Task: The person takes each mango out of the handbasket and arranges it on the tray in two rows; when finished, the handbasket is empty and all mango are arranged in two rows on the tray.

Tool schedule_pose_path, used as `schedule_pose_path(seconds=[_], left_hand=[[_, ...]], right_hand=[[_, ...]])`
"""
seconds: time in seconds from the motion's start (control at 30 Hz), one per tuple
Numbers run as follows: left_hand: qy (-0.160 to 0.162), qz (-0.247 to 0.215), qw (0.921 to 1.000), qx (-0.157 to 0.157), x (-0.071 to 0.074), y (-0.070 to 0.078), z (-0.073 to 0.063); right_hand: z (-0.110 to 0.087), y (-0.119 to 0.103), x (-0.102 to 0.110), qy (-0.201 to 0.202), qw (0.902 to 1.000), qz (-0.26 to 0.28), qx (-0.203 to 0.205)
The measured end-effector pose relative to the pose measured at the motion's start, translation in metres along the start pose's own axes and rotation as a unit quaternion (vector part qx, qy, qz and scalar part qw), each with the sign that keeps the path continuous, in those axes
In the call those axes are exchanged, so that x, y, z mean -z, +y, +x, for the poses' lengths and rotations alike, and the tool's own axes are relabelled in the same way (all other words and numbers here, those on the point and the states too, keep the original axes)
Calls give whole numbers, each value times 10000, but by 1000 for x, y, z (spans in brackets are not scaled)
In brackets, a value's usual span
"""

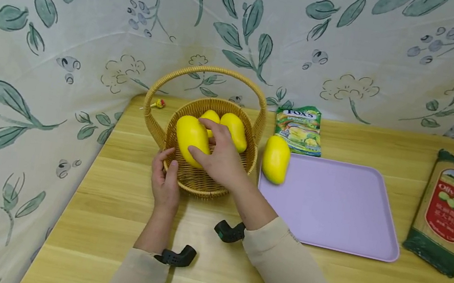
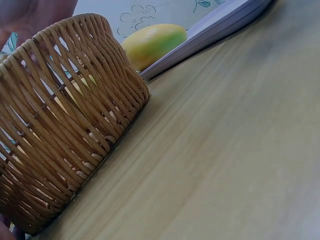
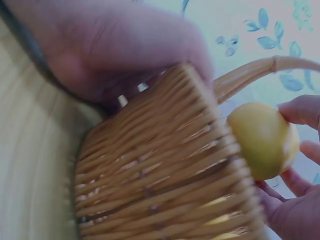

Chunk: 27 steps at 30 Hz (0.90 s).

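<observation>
A round wicker basket (image 1: 202, 184) with a tall arched handle holds two yellow mangoes, one (image 1: 234, 132) at the right and one (image 1: 210, 116) at the back. Over its left part my right hand (image 1: 224, 158) grips another mango (image 1: 190, 139) between thumb and fingers. The right wrist view shows this held mango (image 3: 262, 140) at the basket rim. My left hand (image 1: 166, 184) holds the basket's front left side, thumb near the rim. Outside the basket, a further mango (image 1: 276, 160) lies over the left edge of a lilac tray (image 1: 333, 203).
Behind the tray lies a green FOX'S candy bag (image 1: 299, 130). A pasta pack (image 1: 443, 213) rests at the far right. Left of the basket is a small red-and-yellow item (image 1: 159, 103). Leaf-patterned cloth (image 1: 244, 30) hangs behind the wooden table (image 1: 107, 221).
</observation>
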<state>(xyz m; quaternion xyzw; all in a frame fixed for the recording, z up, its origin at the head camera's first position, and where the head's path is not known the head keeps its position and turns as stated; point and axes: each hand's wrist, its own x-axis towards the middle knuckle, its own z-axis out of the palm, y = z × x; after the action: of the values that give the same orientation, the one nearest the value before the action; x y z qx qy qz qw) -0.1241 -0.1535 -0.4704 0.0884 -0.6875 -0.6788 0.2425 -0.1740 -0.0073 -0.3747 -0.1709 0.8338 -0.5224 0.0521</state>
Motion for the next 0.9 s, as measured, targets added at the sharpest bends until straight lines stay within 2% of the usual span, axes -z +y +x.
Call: schedule_pose_path(seconds=[0.17, 0.33, 0.47, 0.7, 0.9], left_hand=[[25, -19, 10000, 17, -1, 0, 0], [39, -12, 10000, 63, -1, -1, -1], [7, -46, 10000, 75, -2, 0, -1], [14, -96, 9999, 61, -2, -1, -1], [23, -140, 9999, 18, -3, -2, -1]], right_hand=[[-18, -10, 12, 252, 9987, 453, -22], [-33, -11, 21, 287, 9975, 646, 0], [-44, -8, 27, 207, 9965, 815, -9], [-64, 1, 37, -20, 9945, 994, -337], [-82, 8, 49, -244, 9927, 1156, -258]])
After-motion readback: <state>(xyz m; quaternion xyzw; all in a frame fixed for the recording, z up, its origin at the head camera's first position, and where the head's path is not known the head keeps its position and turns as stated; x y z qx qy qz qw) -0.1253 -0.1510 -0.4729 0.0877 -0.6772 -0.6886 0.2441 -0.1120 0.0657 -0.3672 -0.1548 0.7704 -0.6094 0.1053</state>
